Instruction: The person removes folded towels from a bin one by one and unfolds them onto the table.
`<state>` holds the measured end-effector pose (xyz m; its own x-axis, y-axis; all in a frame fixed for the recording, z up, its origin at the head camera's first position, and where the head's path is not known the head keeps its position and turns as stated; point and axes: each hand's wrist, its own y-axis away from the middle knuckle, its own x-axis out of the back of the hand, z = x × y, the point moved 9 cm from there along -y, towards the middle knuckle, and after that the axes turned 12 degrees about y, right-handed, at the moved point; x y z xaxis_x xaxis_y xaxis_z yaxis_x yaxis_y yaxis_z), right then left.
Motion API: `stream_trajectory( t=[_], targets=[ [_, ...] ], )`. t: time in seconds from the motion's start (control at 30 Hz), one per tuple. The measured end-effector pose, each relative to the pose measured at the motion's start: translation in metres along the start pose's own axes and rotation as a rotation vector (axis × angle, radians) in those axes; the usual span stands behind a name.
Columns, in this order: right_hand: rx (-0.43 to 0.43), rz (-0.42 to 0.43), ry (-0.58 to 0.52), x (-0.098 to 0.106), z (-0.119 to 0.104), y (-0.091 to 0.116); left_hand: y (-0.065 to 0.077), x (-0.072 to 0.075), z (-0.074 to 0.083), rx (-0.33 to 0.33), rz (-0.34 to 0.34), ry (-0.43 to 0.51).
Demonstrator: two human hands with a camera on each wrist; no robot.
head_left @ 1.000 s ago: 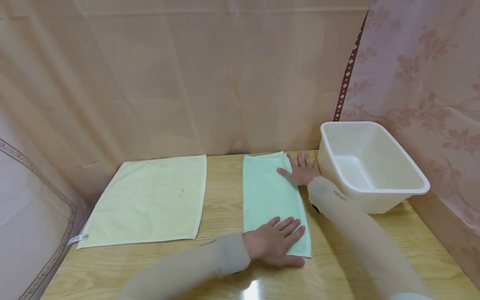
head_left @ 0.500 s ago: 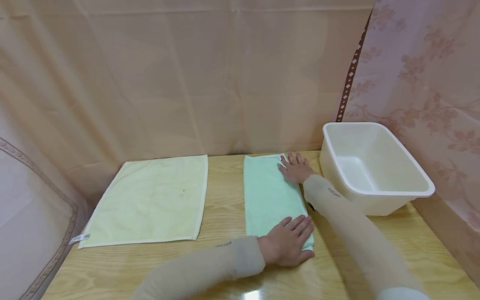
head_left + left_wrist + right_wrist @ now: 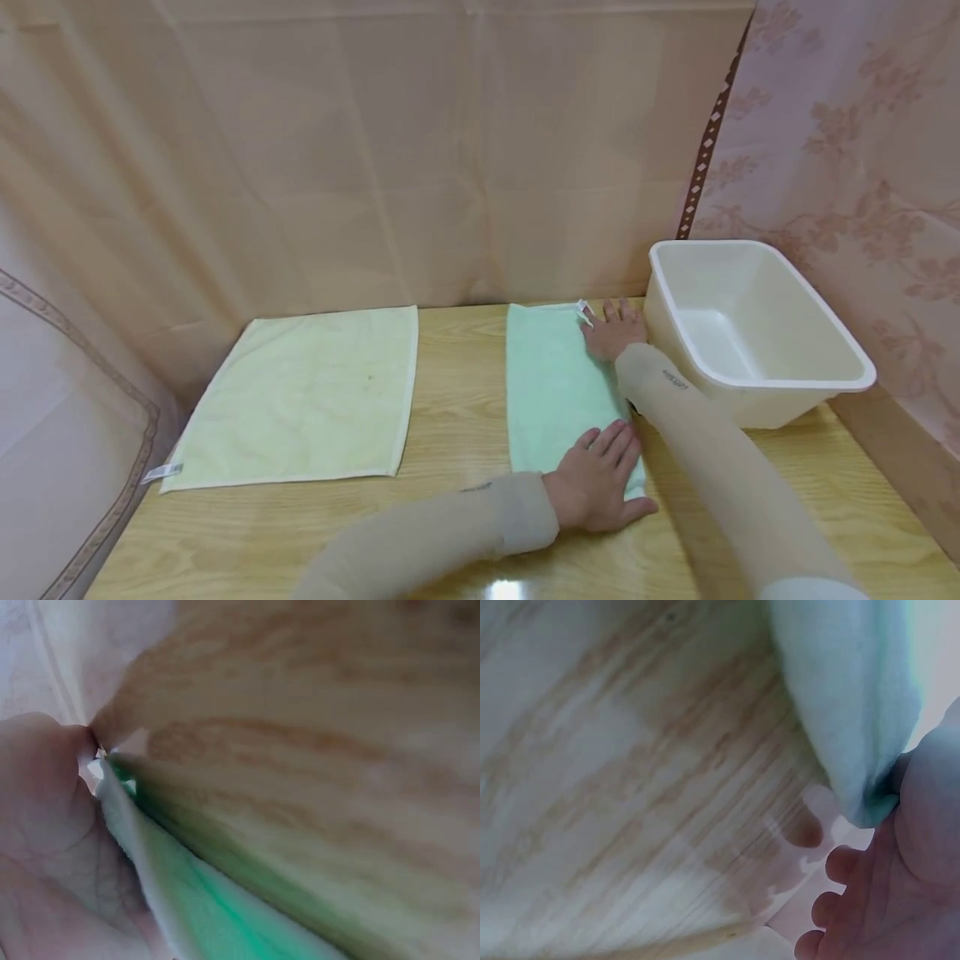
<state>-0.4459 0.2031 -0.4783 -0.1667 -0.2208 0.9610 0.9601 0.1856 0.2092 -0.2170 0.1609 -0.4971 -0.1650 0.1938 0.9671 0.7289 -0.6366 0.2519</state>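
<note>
A mint-green towel (image 3: 555,383), folded into a long strip, lies on the wooden table. My left hand (image 3: 600,479) rests on its near right end, fingers extended toward the far side and thumb out past the edge. At the far right corner, by a small white tag (image 3: 585,312), my right hand (image 3: 615,333) lies with spread fingers, the thumb over the cloth. Close up in the left wrist view, the towel's edge (image 3: 202,900) meets the palm. The right wrist view has a towel corner (image 3: 847,697) by the thumb, with the other fingertips beside it.
A pale yellow towel (image 3: 300,400) is spread flat on the left of the table. A white plastic basin (image 3: 772,385) stands at the right, close to my right hand and forearm. Curtains (image 3: 420,167) hang behind the table and on both sides.
The green towel has slid to the right, and both hands have shifted right along with it. The white tag at its far corner now shows. The yellow towel and basin stay in place.
</note>
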Motion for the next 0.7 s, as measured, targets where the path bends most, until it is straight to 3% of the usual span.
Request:
stream_trajectory(
  t=[0.23, 0.7],
  targets=[
    [-0.008, -0.031, -0.025, 0.0011, 0.0013, -0.0021, -0.0042, 0.0003, 0.0010, 0.010, -0.015, 0.013],
    [-0.025, -0.045, -0.025, -0.0008, 0.0056, -0.0054, -0.0100, 0.0036, 0.0034, 0.098, 0.041, 0.026]
  ],
)
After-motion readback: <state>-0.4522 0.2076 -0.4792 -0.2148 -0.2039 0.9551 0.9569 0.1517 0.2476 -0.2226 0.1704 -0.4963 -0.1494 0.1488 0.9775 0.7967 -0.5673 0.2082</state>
